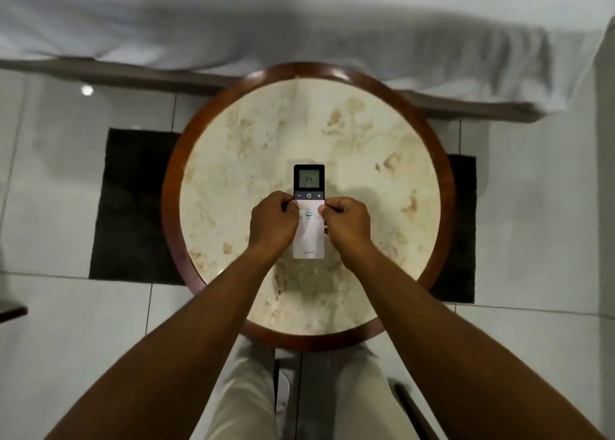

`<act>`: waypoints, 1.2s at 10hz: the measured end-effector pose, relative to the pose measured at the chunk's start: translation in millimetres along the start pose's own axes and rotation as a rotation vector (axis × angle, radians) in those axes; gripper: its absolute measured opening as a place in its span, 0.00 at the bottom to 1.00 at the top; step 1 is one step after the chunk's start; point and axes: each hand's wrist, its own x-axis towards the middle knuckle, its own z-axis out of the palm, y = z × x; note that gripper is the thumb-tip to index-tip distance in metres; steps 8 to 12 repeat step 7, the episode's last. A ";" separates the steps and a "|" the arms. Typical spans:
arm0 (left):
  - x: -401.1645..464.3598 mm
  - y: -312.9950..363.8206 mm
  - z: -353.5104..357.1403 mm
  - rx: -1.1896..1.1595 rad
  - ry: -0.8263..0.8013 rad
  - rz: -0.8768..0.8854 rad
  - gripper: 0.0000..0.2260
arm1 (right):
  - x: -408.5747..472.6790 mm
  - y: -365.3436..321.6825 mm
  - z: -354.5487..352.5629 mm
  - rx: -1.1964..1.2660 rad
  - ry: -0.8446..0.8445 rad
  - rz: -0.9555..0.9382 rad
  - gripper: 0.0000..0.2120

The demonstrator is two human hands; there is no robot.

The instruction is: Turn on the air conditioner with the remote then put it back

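A white remote (308, 240) with a black top and a lit screen showing 24 lies lengthwise over the middle of a round cream table (366, 160) with a reddish wooden rim. My left hand (273, 222) grips the remote's left edge with fingers curled. My right hand (346, 224) grips its right edge the same way. Both thumbs rest on the white button area below the power button. Whether the remote rests on the tabletop or is held just above it cannot be told. The air conditioner is out of view.
A bed with a white sheet (299, 23) runs across the far side, right behind the table. A dark rug (133, 206) lies under the table on white floor tiles. My legs in light trousers stand at the table's near edge.
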 end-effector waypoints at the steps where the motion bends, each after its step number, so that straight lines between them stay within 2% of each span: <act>1: 9.5 -28.8 23.3 0.094 0.005 -0.026 0.07 | 14.8 30.1 13.1 -0.086 0.011 0.027 0.09; 5: 11.1 -53.0 40.6 0.149 0.041 0.037 0.10 | 22.2 53.2 25.6 -0.164 0.072 -0.029 0.10; 7: 9.5 -53.4 30.5 0.186 -0.020 0.030 0.11 | 20.2 47.2 19.3 -0.259 0.023 -0.049 0.10; 12: 9.5 -53.4 30.5 0.186 -0.020 0.030 0.11 | 20.2 47.2 19.3 -0.259 0.023 -0.049 0.10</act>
